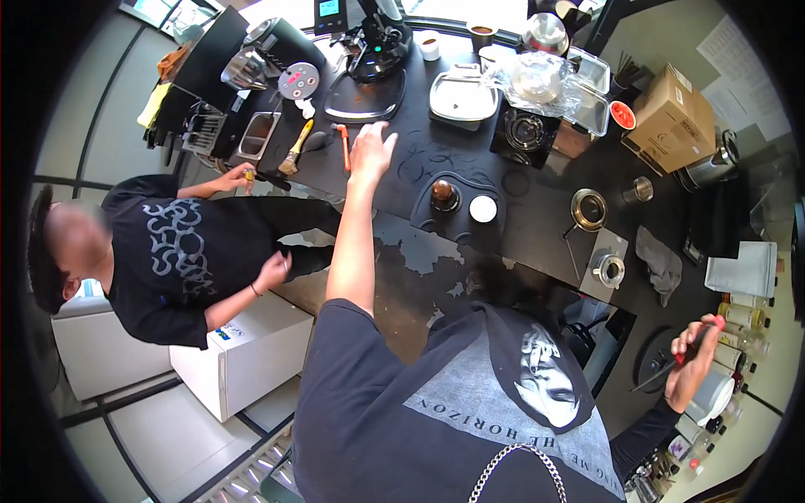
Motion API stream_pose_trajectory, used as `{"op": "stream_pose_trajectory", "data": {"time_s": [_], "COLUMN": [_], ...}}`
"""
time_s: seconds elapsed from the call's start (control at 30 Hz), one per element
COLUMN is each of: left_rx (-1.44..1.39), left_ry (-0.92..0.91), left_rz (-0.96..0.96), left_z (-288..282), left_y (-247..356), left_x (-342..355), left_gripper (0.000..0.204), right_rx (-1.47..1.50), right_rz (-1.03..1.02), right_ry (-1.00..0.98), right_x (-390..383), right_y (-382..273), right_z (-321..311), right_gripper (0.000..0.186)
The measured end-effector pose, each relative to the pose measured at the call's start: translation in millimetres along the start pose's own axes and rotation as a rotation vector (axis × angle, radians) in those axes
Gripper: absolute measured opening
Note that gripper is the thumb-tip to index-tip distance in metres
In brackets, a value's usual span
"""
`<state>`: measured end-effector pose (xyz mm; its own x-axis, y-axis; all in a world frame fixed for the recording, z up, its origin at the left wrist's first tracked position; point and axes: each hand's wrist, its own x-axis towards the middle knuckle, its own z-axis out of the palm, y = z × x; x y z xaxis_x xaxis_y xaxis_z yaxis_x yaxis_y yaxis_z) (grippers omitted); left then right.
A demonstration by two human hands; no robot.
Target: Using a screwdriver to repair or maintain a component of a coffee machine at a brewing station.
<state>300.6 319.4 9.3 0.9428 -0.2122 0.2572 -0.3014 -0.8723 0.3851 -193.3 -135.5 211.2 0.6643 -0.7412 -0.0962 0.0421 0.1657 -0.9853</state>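
Observation:
My left hand [371, 153] reaches out over the dark counter, its fingers extended with nothing visible in them. Just left of it lies an orange thin-handled tool [344, 149] with a short crosspiece at its top. A brush with a yellow handle [297, 147] and a dark round-headed spoon [317, 141] lie further left. Far to the right, my right hand [694, 360] is closed round a screwdriver [662, 376] with a red and black handle, its metal shaft pointing down and left. A tamper [444, 196] with a brown knob stands on a black mat [426, 220] beside a round white item [483, 209].
A co-worker [180, 251] stands at the left, holding a small yellow item [249, 175]. At the back are a coffee machine [377, 50], a white tray [463, 96] and a plastic-wrapped bowl [537, 80]. A cardboard box [673, 117], grey cloth [659, 264] and bottles [742, 316] are on the right.

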Motion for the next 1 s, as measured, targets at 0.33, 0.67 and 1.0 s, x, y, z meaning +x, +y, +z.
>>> {"op": "stream_pose_trajectory", "data": {"time_s": [0.33, 0.67, 1.0], "left_rx": [-0.101, 0.193, -0.451], "left_ry": [-0.281, -0.233, -0.139], "left_rz": [0.099, 0.387, 0.049], "left_z": [69, 105, 13], "left_y": [98, 59, 102], "left_x": [73, 105, 31], "left_gripper": [0.031, 0.027, 0.025], "right_rx": [-0.498, -0.416, -0.859], "right_rz": [0.058, 0.141, -0.237], "right_ry": [-0.211, -0.040, 0.020], "right_x": [-9, -33, -38], "right_y": [14, 16, 9], "right_z": [8, 1, -24], "right_gripper": [0.027, 0.023, 0.030]}}
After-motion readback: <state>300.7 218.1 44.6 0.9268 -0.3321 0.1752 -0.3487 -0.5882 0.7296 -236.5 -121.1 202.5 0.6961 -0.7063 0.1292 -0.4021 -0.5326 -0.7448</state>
